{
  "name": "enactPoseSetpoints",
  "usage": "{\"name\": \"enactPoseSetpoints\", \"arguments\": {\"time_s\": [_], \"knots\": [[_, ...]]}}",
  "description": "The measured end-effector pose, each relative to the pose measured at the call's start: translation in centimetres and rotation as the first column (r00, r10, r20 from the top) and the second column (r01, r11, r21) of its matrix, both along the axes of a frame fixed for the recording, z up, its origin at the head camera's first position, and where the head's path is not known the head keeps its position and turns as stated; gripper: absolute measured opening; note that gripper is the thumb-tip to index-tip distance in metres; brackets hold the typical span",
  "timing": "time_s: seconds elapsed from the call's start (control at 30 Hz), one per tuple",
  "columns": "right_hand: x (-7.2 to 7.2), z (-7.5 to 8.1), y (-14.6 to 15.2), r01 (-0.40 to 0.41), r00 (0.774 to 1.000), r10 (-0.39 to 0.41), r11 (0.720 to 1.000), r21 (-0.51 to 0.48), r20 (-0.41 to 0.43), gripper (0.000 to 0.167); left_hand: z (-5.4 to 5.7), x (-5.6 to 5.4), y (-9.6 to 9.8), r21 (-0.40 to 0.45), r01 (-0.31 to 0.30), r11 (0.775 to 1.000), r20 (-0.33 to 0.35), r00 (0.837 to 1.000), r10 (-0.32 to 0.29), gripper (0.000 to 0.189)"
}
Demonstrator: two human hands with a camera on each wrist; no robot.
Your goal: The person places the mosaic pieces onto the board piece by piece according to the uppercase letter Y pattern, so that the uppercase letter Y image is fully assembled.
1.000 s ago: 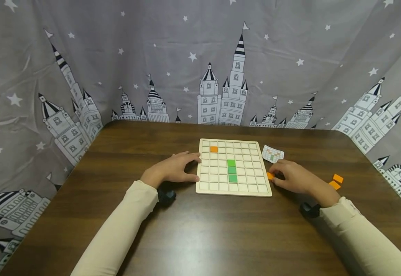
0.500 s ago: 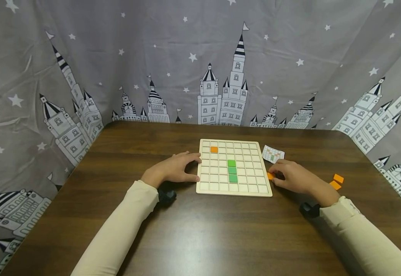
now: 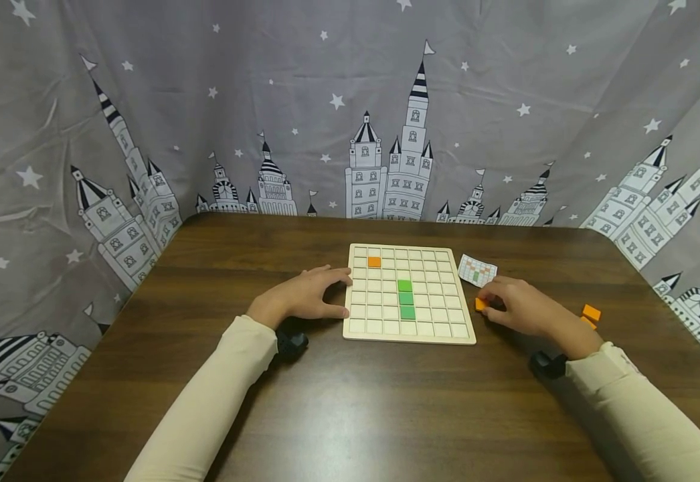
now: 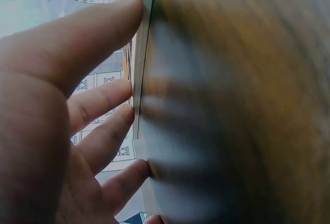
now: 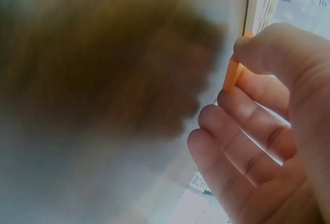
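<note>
A cream grid board (image 3: 440, 329) lies on the table, with three green tiles (image 3: 406, 298) in a column and one orange tile (image 3: 374, 262) near its upper left. Along the board's left edge, my left hand (image 3: 304, 294) rests its thumb and fingertips, spread apart and nearly straight. The left wrist view shows those fingertips (image 4: 124, 111) against the side of the board. Just off the right edge, my right hand (image 3: 521, 308) pinches another orange tile (image 5: 232, 74) between thumb and fingers. The other fingers of that hand are bent and hold nothing.
A small card (image 3: 478, 269) printed with a coloured grid lies at the board's upper right, close to the right hand. Two loose orange tiles (image 3: 591, 312) lie farther right, partly behind the right wrist. A grey castle-print curtain (image 3: 326, 120) hangs behind the wooden table (image 3: 302, 415).
My right hand has shifted slightly right with the orange tile, away from the board's edge. The left hand and the board have stayed in place.
</note>
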State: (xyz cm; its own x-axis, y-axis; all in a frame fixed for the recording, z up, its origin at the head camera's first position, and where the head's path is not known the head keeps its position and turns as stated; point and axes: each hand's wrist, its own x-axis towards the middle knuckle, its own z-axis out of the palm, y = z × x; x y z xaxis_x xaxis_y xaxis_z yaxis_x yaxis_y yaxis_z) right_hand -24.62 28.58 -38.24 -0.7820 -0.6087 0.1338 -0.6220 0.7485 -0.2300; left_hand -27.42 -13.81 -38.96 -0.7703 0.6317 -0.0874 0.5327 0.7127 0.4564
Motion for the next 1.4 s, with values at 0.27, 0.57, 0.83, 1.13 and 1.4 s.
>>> {"name": "enactPoseSetpoints", "arguments": {"time_s": [0.27,0.57,0.83,1.13,1.4], "knots": [[-2.2,1.9,0.5,0.037,0.999,-0.037,0.999,-0.003,-0.040,0.017,0.0,-0.2,-0.1,-0.007,0.000,1.000,-0.005,1.000,0.000,0.059],[-6.1,4.7,-3.5,0.027,0.999,-0.028,0.999,-0.032,-0.040,0.011,-0.2,0.0,-0.1,0.000,-0.005,1.000,0.000,1.000,0.005,0.059],[-8.4,4.9,-8.8,-0.018,1.000,0.018,1.000,-0.002,0.005,0.013,-0.2,0.0,-0.1,0.001,0.006,1.000,-0.007,1.000,-0.006,0.059],[-8.9,2.4,-13.9,-0.077,0.995,0.076,0.997,0.022,0.064,0.018,-0.2,0.1,-0.1,-0.015,0.003,1.000,-0.002,1.000,-0.003,0.061],[-8.3,0.9,-15.9,-0.144,0.987,0.140,0.988,0.048,0.074,0.005,-0.2,0.0,-0.3,-0.024,0.005,1.000,-0.019,1.000,-0.005,0.061]]}}
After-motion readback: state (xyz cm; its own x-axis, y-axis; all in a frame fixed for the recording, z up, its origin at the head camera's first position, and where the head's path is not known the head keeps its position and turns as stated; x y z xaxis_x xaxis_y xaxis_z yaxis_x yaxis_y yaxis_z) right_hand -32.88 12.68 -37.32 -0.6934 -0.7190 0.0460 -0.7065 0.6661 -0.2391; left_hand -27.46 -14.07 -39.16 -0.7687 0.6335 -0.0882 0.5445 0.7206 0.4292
